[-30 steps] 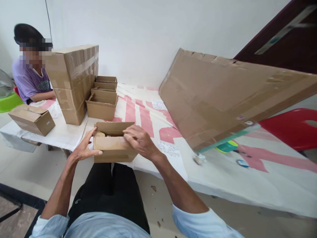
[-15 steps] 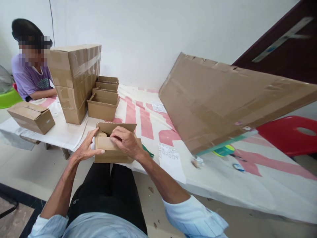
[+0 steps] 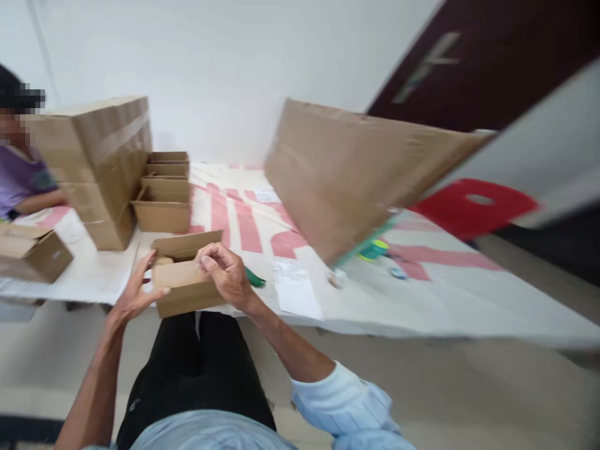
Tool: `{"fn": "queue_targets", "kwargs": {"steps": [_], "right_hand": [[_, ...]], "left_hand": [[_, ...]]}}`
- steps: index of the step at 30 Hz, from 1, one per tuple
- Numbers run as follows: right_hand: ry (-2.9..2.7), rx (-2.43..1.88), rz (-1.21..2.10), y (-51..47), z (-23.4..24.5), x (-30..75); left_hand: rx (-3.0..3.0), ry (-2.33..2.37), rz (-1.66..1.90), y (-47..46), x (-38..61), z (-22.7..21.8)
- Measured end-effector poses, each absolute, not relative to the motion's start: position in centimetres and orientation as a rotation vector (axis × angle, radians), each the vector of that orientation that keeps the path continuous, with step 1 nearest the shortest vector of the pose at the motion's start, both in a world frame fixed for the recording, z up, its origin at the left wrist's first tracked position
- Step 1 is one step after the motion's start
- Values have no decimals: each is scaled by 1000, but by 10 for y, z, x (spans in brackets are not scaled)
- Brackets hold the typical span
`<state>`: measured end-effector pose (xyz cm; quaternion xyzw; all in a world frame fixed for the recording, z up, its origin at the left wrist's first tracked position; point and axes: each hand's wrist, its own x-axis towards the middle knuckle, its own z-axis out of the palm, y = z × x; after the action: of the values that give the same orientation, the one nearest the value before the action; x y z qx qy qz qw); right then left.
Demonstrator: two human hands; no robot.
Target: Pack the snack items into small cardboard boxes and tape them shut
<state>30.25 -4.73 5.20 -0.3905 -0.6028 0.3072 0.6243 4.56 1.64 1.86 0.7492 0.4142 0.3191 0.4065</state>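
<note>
A small cardboard box [image 3: 187,299] stands at the table's front edge, its top open and a long flap [image 3: 199,238] raised at the back. Something tan shows inside at the left end, mostly hidden by the front side. My left hand [image 3: 135,290] grips the box's left end, thumb along the front and fingers round the far corner. Over the right part of the opening is my right hand [image 3: 225,272], its fingers curled in a pinch. What those fingers hold, if anything, is too small to make out. A dark green object [image 3: 254,277] lies just right of the box.
Taped cartons [image 3: 100,162] are stacked at left, beside several open boxes [image 3: 163,209]. Another carton [image 3: 35,253] sits before a person in purple [image 3: 25,178]. Right of me are a paper sheet [image 3: 295,287], a big leaning cardboard panel [image 3: 347,175], a tape roll [image 3: 374,250] and a red chair [image 3: 469,209].
The view has swung right, so everything appears further left. My right hand has risen slightly off the box's front side, with its fingers curled. My left hand keeps its grip.
</note>
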Motion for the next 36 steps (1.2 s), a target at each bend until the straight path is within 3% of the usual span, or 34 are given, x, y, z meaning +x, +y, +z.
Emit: {"fn": "queue_targets", "kwargs": {"steps": [4, 8, 15, 24, 36], "right_hand": [[-1282, -1057, 521, -49, 35, 365], [-1173, -1523, 185, -62, -2, 482], [-875, -1892, 18, -110, -49, 632], [-825, -2099, 63, -105, -89, 668], [-801, -2220, 172, -95, -107, 682]], "left_hand": [[1874, 1126, 844, 33, 43, 22], [1869, 1193, 806, 43, 44, 27], [1886, 1258, 802, 42, 42, 32], [1895, 1302, 772, 39, 43, 43], [1870, 1310, 761, 37, 47, 45]]}}
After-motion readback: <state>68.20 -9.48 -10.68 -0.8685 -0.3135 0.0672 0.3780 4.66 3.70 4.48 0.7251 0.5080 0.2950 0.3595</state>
